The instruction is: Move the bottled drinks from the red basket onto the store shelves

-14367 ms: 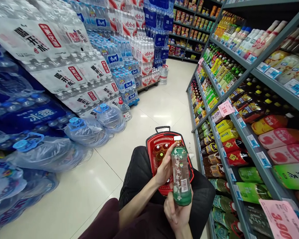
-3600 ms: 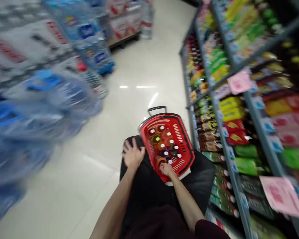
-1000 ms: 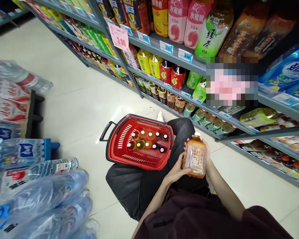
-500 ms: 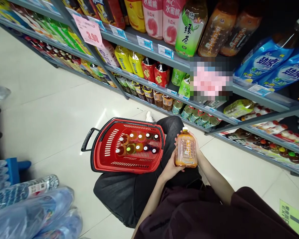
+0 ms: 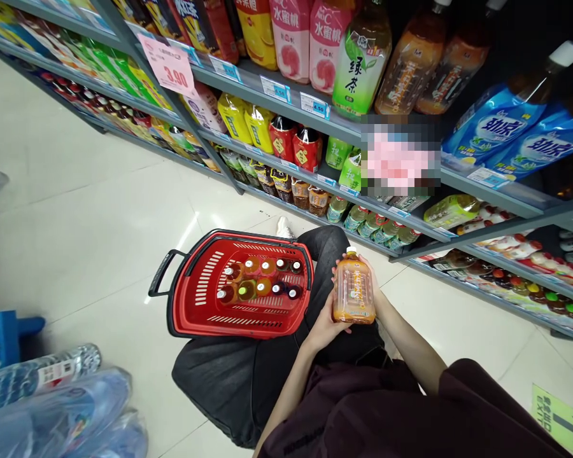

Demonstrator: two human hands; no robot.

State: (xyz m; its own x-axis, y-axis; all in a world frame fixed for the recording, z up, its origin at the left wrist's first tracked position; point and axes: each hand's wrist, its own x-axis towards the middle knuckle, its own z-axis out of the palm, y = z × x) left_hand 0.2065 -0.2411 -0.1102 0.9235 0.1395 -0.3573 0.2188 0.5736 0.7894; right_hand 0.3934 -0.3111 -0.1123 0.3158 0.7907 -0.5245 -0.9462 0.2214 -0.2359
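A large bottle of amber tea drink (image 5: 354,289) with a white cap rests between my two hands over my lap. My left hand (image 5: 328,323) is closed round its left side and lower edge. On the other side, my right hand (image 5: 373,280) grips it, with most of its fingers hidden behind the bottle. Left of my knee stands a red shopping basket (image 5: 184,312), its black handle (image 5: 161,273) out to the left. Inside it, several small drink bottles (image 5: 263,286) stand upright in two rows.
Shelves (image 5: 334,127) of bottled drinks run across the top and right, with green tea (image 5: 363,60) and blue-labelled bottles (image 5: 499,130) on them. Wrapped packs of water bottles (image 5: 71,407) lie lower left. A green floor sign (image 5: 561,420) is at lower right.
The view has shifted slightly, so the shelves sit a little lower and further left. Both hands keep hold of the bottle of tea drink in the same pose.
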